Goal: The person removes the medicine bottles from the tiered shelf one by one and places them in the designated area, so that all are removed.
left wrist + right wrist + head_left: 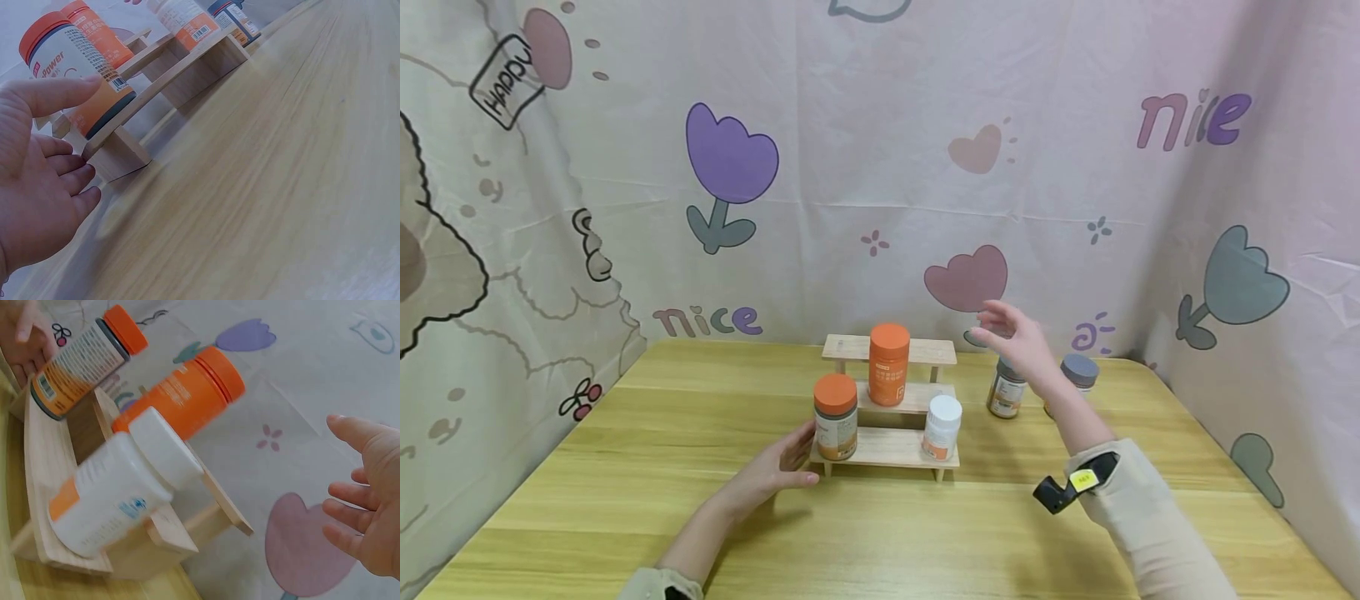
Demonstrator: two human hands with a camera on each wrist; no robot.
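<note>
A three-step wooden stand (pixel 887 450) bears three bottles. At the left end of its lowest step stands a grey-and-orange bottle with an orange lid (pixel 837 429). Close beside that bottle is my left hand (pixel 775 468), its fingers loosely bent; in the left wrist view the thumb (pixel 62 95) overlaps the label and the fingertips lie right at the stand's end. An all-orange bottle (pixel 888 371) is upright on the middle step, and a small white bottle (pixel 942 429) on the lowest step's right end. My right hand (pixel 1018 340) hovers in the air, fingers apart, holding nothing.
Right of the stand, two grey-lidded bottles (pixel 1006 395) stand on the wooden table (pixel 625 450), partly hidden behind my right hand and forearm. A patterned cloth (pixel 850 150) hangs behind the table and along its sides. A small black camera (pixel 1060 493) sits on my right wrist.
</note>
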